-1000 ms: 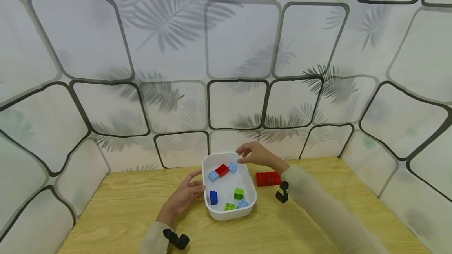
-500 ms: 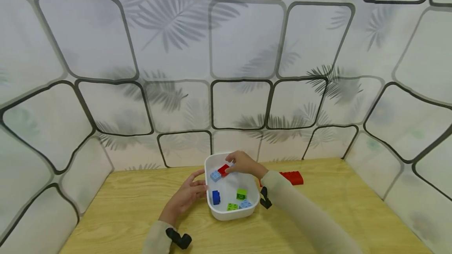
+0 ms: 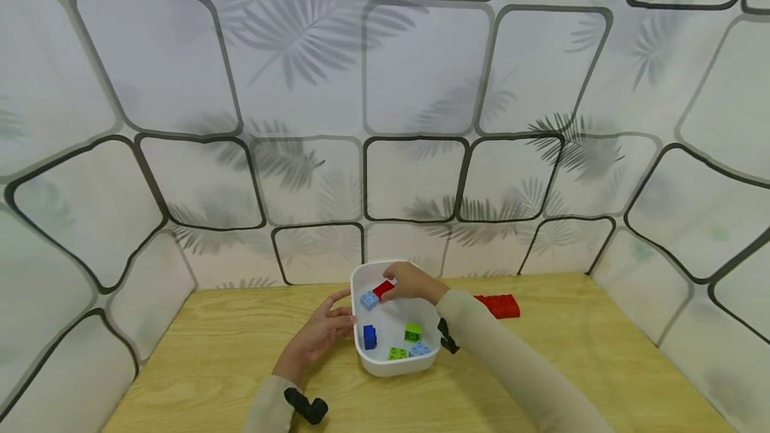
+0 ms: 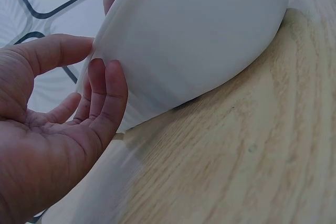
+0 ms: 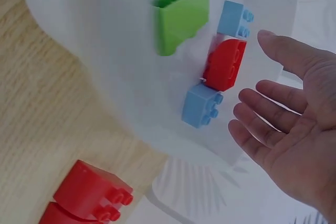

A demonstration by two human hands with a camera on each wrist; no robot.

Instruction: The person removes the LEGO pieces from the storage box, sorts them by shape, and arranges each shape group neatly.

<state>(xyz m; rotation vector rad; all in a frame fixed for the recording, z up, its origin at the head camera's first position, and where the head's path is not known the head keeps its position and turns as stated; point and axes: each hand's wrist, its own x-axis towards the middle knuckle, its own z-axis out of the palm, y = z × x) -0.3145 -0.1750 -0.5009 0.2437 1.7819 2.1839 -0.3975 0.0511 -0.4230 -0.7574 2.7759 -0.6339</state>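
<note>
A white plastic box [image 3: 394, 369] holds several toy building bricks. My left hand [image 3: 319, 333] is at its left side; in the left wrist view its bent fingertips [image 4: 115, 80] rest against the outer wall, and the thumb touches the rim. Over the far end of the box hovers my right hand [image 3: 412, 282]. In the right wrist view its fingers are spread with nothing between them, apart from the red brick [image 5: 226, 65] and the two light blue bricks [image 5: 198, 106] beside it. The head view shows one of these, a light blue brick [image 3: 369, 299]; the other is hidden.
Also in the box are a dark blue brick [image 3: 369, 337], two green bricks [image 3: 412, 331] and another light blue brick [image 3: 419, 349]. Red bricks [image 3: 502, 306] lie on the wooden table [image 3: 210, 366] right of the box, partly behind the right sleeve. A patterned curtain [image 3: 313, 186] surrounds the table.
My right hand has moved left from the far right rim to over the red brick, covering a light blue brick. My left hand stays at the box's side. The view has shifted slightly.
</note>
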